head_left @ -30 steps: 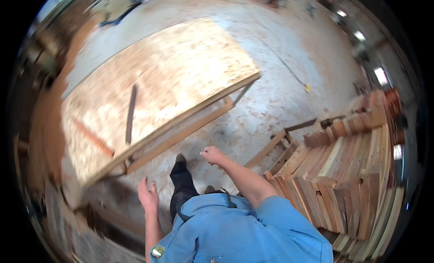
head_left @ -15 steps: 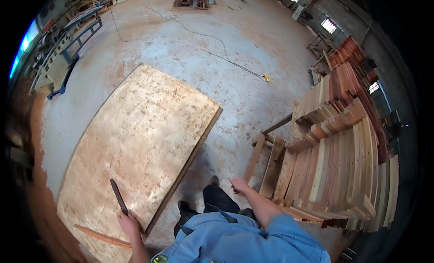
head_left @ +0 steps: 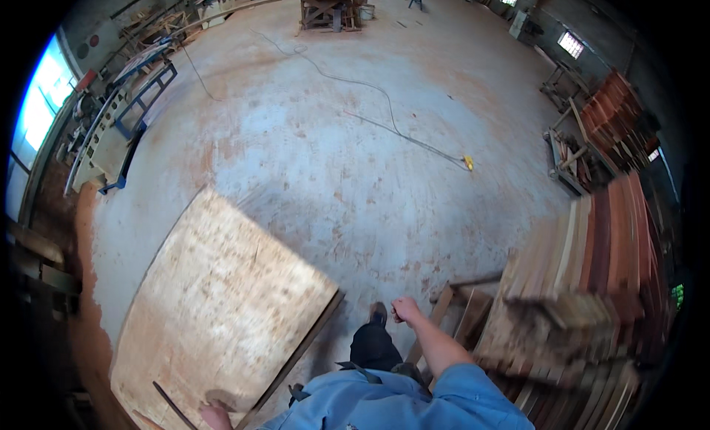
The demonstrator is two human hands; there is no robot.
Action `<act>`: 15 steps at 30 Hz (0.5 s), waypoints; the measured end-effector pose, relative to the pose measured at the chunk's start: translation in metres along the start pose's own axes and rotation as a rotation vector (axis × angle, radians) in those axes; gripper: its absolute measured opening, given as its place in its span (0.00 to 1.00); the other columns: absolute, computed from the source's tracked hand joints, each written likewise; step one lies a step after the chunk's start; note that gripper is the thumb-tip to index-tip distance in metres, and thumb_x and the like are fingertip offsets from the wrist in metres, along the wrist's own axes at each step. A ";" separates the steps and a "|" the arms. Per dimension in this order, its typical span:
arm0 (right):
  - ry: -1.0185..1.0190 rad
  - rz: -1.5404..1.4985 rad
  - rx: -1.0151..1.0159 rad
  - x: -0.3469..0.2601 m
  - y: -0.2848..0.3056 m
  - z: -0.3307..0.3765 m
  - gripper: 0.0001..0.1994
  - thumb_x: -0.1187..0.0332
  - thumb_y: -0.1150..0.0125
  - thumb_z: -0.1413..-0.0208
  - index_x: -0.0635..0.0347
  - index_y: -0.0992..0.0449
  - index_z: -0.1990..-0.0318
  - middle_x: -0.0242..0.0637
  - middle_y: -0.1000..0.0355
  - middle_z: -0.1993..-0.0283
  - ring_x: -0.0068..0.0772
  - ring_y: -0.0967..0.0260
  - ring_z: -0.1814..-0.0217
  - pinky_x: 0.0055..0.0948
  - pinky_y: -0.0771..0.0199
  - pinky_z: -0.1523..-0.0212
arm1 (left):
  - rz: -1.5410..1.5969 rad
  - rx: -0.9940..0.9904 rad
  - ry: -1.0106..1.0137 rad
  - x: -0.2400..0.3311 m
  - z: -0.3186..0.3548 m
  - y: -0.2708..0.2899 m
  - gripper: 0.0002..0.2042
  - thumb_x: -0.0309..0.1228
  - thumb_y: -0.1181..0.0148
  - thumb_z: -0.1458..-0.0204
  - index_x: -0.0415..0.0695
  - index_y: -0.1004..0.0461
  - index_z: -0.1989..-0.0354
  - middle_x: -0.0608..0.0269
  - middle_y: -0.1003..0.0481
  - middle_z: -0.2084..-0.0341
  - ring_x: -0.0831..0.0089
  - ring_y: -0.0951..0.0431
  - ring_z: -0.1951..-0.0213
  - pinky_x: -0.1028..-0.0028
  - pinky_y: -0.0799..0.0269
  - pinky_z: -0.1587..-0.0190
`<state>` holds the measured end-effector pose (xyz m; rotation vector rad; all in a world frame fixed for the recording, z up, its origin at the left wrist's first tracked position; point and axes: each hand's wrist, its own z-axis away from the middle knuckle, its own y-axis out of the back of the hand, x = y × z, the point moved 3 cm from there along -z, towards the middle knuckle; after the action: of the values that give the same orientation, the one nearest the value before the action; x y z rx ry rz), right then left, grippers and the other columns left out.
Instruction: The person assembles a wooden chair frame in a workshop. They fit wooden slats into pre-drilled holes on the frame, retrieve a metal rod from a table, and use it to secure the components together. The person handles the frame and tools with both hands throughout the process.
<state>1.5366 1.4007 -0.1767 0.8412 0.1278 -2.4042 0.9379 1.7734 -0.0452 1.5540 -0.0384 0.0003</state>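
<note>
At the lower edge, my left hand (head_left: 214, 417) is closed on a narrow dark strip (head_left: 168, 400), whose material I cannot make out. The hand is partly cut off and its shadow falls on the board beside it. Below hand and strip spreads a large pale wooden tabletop or board (head_left: 237, 282), stained and speckled. My right hand (head_left: 404, 309) hangs in front of me in a loose fist, with nothing visible in it. It is nearest to the wooden frame at the right-hand stack.
Curved wooden slats (head_left: 592, 238) are stacked high at my right, over a wooden frame (head_left: 473, 315). A cable with a yellow end (head_left: 467, 163) crosses the floor. A workbench (head_left: 331, 8) stands far ahead; a blue-framed machine (head_left: 122, 134) is at the left.
I have stepped forward, so board and slat stack sit lower in view. My left hand and the dark strip are lower too, with the strip turned narrower. The right fist stays in front.
</note>
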 end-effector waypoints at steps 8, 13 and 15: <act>0.086 0.069 0.044 -0.136 0.099 -0.064 0.09 0.68 0.48 0.41 0.63 0.28 0.71 0.34 0.31 0.78 0.26 0.35 0.82 0.29 0.30 0.80 | 0.187 -0.227 -0.242 0.376 0.024 0.002 0.33 0.38 0.45 0.47 0.28 0.45 0.38 0.33 0.46 0.37 0.41 0.48 0.35 0.56 0.51 0.33; 0.240 0.532 0.121 -0.225 0.156 -0.084 0.14 0.59 0.47 0.45 0.62 0.24 0.72 0.40 0.26 0.75 0.32 0.29 0.80 0.32 0.27 0.72 | 0.013 -0.134 -0.184 0.494 0.012 -0.024 0.39 0.47 0.48 0.44 0.30 0.51 0.33 0.35 0.52 0.33 0.43 0.55 0.31 0.51 0.59 0.31; 0.367 0.656 0.236 -0.249 0.199 -0.101 0.15 0.58 0.46 0.46 0.62 0.24 0.71 0.42 0.26 0.76 0.33 0.29 0.79 0.32 0.27 0.71 | -0.057 -0.137 -0.126 0.512 0.016 -0.029 0.40 0.50 0.50 0.44 0.31 0.52 0.33 0.36 0.54 0.33 0.44 0.56 0.31 0.50 0.61 0.31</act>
<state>1.8589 1.3873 -0.0884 1.2060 -0.2597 -1.6565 1.4502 1.7447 -0.0609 1.4164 -0.0915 -0.1426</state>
